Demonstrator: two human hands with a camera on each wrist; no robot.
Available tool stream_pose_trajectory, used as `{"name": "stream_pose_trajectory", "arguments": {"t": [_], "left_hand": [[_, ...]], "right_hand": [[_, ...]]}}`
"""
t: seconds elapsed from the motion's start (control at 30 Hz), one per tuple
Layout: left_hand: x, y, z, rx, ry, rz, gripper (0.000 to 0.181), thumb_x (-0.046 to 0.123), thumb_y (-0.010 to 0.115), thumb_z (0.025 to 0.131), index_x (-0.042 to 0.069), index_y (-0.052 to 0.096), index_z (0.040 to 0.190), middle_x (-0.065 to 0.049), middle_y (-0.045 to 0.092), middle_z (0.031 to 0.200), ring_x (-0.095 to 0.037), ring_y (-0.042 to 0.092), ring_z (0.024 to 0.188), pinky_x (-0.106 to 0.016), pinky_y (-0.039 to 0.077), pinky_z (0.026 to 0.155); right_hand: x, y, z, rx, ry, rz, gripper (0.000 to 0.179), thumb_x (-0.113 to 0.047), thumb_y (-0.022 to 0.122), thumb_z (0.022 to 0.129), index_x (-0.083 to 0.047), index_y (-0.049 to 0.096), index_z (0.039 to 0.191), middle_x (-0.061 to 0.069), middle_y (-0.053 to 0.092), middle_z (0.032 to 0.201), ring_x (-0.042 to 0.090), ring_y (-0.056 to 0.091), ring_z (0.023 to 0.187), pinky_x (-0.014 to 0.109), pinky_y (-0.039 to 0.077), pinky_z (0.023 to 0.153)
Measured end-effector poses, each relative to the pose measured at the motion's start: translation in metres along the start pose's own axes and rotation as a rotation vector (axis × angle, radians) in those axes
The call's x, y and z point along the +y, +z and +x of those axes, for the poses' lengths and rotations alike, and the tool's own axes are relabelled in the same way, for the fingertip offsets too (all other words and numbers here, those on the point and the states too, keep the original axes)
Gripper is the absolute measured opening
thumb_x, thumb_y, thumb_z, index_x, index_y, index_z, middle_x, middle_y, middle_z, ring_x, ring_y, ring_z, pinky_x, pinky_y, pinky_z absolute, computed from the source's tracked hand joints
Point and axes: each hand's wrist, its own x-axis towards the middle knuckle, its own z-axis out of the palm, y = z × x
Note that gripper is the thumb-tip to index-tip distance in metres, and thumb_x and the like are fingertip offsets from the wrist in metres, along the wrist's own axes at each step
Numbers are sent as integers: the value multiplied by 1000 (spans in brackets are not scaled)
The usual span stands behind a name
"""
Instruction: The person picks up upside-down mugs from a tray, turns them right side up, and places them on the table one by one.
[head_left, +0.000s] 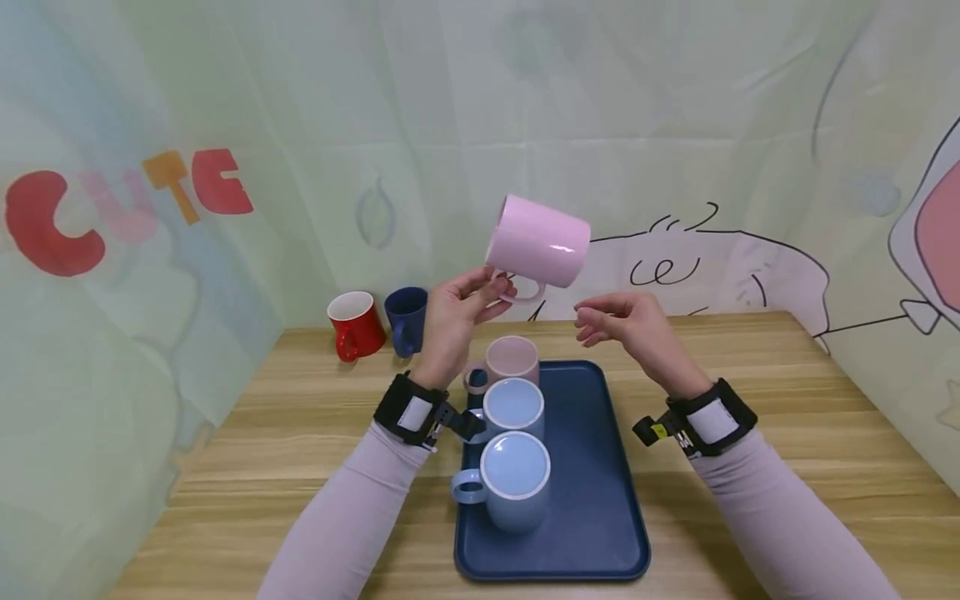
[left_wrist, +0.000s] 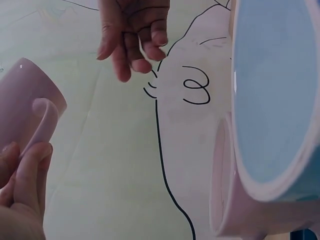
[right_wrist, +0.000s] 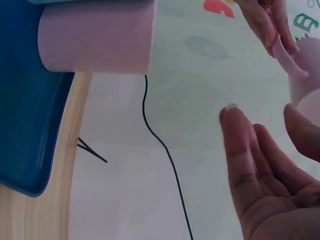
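My left hand (head_left: 459, 321) pinches the handle of a pink mug (head_left: 542, 242) and holds it in the air, tilted onto its side, above the far end of a dark blue tray (head_left: 588, 500). To the mug's right, my right hand (head_left: 637, 327) is apart from it, fingers loosely bent with nothing in them; the right wrist view shows its fingers (right_wrist: 240, 150) spread from the thumb. Along the tray's left side stand a second pink mug (head_left: 512, 358) and two light blue mugs (head_left: 517, 500) in a row. The blue ones are upside down, handles to the left.
At the back left of the wooden table (head_left: 300, 433) stand a red mug (head_left: 360, 327) with a white inside and a dark blue mug (head_left: 407, 317), partly behind my left hand. A printed cloth (head_left: 420, 125) hangs close behind the table and along its sides.
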Motion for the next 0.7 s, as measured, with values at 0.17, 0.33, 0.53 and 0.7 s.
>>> {"name": "stream_pose_trajectory", "arguments": {"t": [0.17,0.33,0.53,0.7], "left_hand": [[1,-7,2,39,19,6,30,17,67,89,5,67,117,-19,68,105,-27,67,97,-34,56,83],[4,-13,2,96,14,-1,30,19,68,88,5,68,115,-17,68,104,-27,67,96,-33,56,82],[5,-18,4,131,19,-17,30,19,68,88,5,68,114,-17,68,104,-28,67,96,-32,56,83],[6,-22,5,150,25,-16,30,19,68,88,5,69,114,-17,68,104,-27,67,96,-31,55,83]], "right_hand": [[8,-8,-4,-37,92,-63,38,-27,64,93,3,63,115,22,67,100,32,68,83,37,60,73],[12,-12,-6,-39,135,-78,37,-27,63,94,3,63,116,25,66,102,32,68,84,41,60,73],[14,-15,-7,-41,168,-165,34,-24,62,95,4,62,114,24,66,98,39,66,82,38,60,66],[20,-17,-8,-79,222,-210,35,-22,62,95,5,60,116,24,63,95,41,65,81,39,60,62]]}}
